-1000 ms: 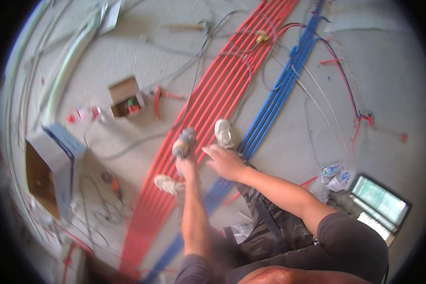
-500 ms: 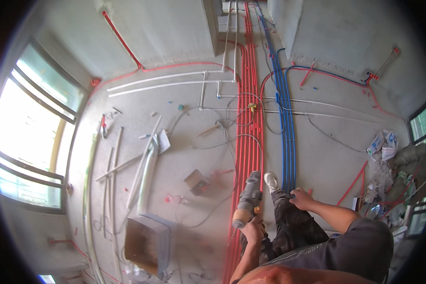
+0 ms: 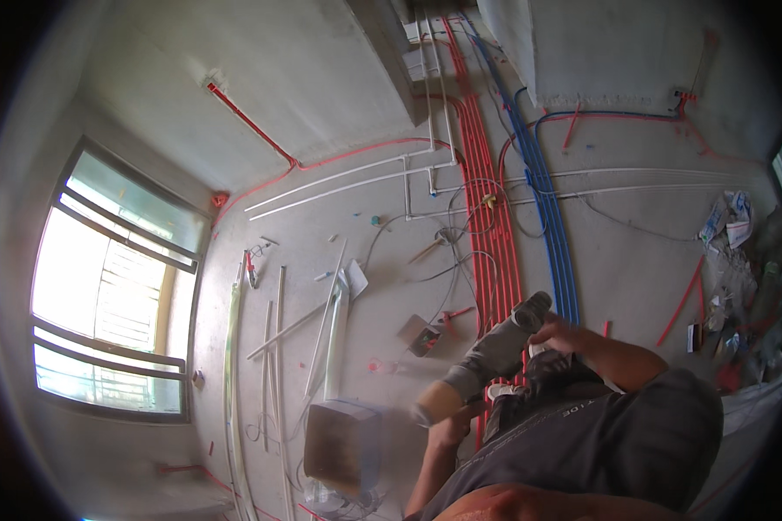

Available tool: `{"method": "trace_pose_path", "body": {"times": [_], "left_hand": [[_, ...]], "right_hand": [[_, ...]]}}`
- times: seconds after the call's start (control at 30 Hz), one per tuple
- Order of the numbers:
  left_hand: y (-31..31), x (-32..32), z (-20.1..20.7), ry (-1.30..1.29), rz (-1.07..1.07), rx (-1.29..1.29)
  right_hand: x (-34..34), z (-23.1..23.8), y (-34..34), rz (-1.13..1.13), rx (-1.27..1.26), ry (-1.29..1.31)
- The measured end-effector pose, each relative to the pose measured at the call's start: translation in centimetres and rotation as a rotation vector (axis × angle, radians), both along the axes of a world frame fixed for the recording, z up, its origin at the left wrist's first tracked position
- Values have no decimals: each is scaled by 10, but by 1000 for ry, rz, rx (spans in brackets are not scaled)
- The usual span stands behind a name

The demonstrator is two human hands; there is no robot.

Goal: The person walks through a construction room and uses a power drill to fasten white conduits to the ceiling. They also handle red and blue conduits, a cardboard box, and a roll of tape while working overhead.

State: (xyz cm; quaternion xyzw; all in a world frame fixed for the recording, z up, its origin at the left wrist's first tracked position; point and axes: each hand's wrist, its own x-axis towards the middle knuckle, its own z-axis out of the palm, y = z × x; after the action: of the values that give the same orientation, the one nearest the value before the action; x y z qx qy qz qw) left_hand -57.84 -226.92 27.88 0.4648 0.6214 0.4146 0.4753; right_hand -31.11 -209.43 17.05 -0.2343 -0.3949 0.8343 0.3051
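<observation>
Our left hand [image 3: 449, 429] grips the drill [image 3: 485, 358], likely bearing its weight; its nose sits by our right hand [image 3: 559, 333], grasp unclear.

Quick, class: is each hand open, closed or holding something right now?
Left hand: closed around the grey-and-tan power tool.
Right hand: at the tool's front end; whether it grips cannot be told.

Left window [image 3: 100, 273] glares; edges curve, darkening.
</observation>
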Motion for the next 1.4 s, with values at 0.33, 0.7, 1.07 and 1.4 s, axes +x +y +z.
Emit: {"method": "trace_pose_path", "body": {"times": [0.33,0.7,1.07,1.4], "left_hand": [[141,-31,12,-699,343,-91],[339,3,-10,-356,624,-111],[513,50,-15,-461,399,-448],[496,114,-115,342,-338,-290]], "right_hand": [[36,135,101,247,208,-37],[48,117,281,166,154,-98],[87,121,345,-170,-8,-176],[51,92,370,-617,-355,-705]]}}
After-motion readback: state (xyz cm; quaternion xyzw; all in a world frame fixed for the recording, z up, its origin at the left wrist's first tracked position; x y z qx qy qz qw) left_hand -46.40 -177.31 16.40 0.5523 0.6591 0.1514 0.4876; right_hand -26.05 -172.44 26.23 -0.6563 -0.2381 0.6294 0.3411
